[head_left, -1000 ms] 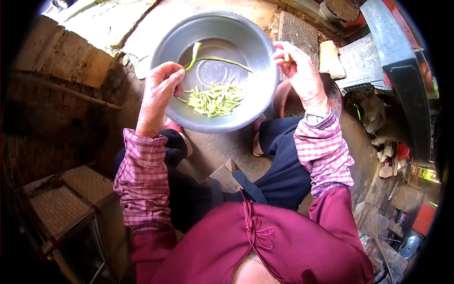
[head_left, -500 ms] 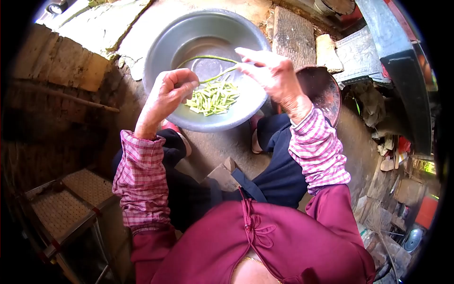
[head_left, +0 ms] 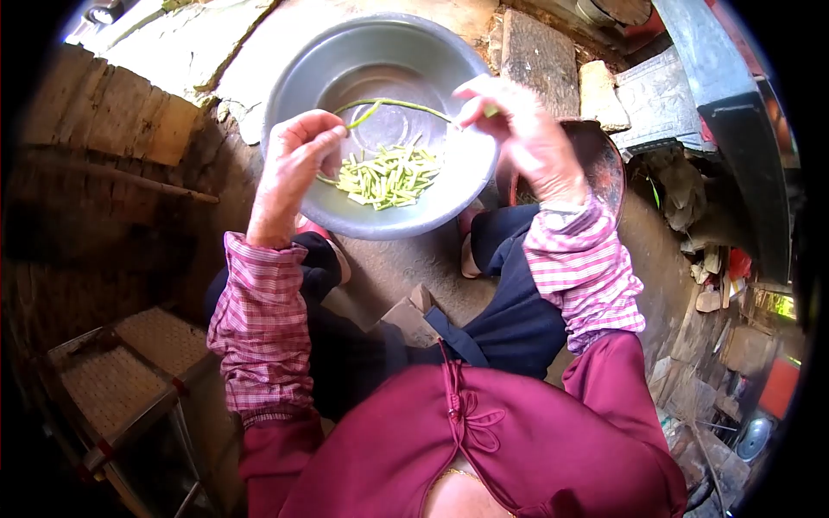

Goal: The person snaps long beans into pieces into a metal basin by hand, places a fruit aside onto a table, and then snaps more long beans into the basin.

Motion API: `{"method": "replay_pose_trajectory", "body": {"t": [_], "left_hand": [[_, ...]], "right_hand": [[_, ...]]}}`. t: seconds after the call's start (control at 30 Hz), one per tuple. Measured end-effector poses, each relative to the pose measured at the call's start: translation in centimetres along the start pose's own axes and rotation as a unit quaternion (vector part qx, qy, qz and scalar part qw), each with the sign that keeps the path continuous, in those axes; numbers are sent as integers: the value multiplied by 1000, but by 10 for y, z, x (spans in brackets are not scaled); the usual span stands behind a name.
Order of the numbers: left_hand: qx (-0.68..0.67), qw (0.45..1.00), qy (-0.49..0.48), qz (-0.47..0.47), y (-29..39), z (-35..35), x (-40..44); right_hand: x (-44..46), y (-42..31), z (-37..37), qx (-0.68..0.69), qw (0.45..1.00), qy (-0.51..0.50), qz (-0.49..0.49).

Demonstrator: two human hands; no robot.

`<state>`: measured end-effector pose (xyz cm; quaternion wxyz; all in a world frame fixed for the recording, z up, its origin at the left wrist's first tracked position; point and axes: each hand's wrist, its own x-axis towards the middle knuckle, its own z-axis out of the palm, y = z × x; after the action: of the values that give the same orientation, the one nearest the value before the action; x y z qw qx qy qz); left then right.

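A long thin green bean [head_left: 406, 104] arches between my hands over a wide grey basin [head_left: 289, 95]. My left hand [head_left: 294, 164] is closed, its thumb and fingertips pinching one part of the bean, and a bit of green shows below that hand. At the bean's other end is my right hand [head_left: 531, 142], fingers bent in a pinch and somewhat blurred. A small green bit shows between its fingers. Short pieces of cut or snapped bean [head_left: 389, 177] lie heaped in the near part of the basin, below both hands.
A dark round pan or tub [head_left: 609, 173] stands right of the basin, partly behind my right forearm. Wooden boards [head_left: 540, 52] lie beyond it. At lower left is a metal-framed rack [head_left: 108, 388]. My knees are on either side, just below the basin.
My right hand has moved right and its fingers have curled. My left fingertips have risen slightly, and the bean's loop has shifted and now crosses near them.
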<state>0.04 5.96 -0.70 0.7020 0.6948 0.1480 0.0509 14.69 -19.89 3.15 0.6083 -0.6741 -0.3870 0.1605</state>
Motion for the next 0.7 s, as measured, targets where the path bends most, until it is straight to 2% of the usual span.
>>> {"method": "replay_pose_trajectory", "body": {"t": [0.03,0.07,0.13,0.2,0.23,0.37,0.47,0.5,0.53,0.6,0.67,0.7], "left_hand": [[-12,1000,-3,1,8,0,-4],[-25,1000,-16,-5,9,1,-6],[-50,997,-46,-21,9,6,-8],[-45,997,-61,-29,13,11,-10],[-45,997,-61,-31,15,13,-11],[-35,996,-73,-41,14,12,-10],[-17,996,-81,-35,10,19,-13],[10,995,-94,-28,7,21,-13],[16,994,-102,-22,3,24,-11],[64,991,-114,-1,-3,29,-9],[138,985,-95,37,-9,35,-8],[175,979,-85,57,-10,37,-8]], "right_hand": [[2,2,-10,38,999,36,8],[4,3,-16,187,970,77,134],[-1,0,-4,70,990,42,117],[-2,30,13,-46,998,-13,44],[-6,35,15,-291,955,-15,-49],[-1,29,12,-203,974,94,-20],[-5,2,21,-174,983,43,46],[-5,7,26,-272,959,16,-77],[-2,11,33,-373,898,4,-234],[-10,15,50,-385,904,-53,-177],[-12,29,61,-450,867,-126,-175],[-16,47,62,-438,873,-132,-168]]}}
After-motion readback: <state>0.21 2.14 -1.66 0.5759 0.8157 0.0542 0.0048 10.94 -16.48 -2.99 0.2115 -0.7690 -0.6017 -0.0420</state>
